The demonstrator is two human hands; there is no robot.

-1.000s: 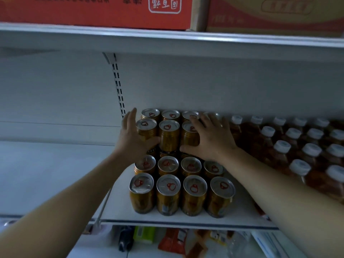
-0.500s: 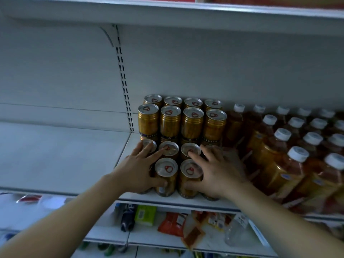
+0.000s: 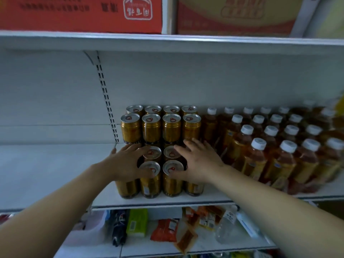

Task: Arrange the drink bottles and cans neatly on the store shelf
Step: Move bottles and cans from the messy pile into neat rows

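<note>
Gold drink cans stand in a block on the white shelf, the rear ones stacked two high, the front ones one high. My left hand lies over the tops of the front left cans, fingers spread and thumb on a front can's lid. My right hand lies the same way over the front right cans, its thumb beside another front lid. Amber tea bottles with white caps fill the shelf to the right of the cans.
Bare shelf stretches to the left of the cans. Red cartons sit on the shelf above. The shelf below holds snack packets, a green pack and a clear bottle.
Both hands came down from the stacked rear cans onto the front low cans a second ago. Since half a second ago they have stayed there; the camera view has tilted up.
</note>
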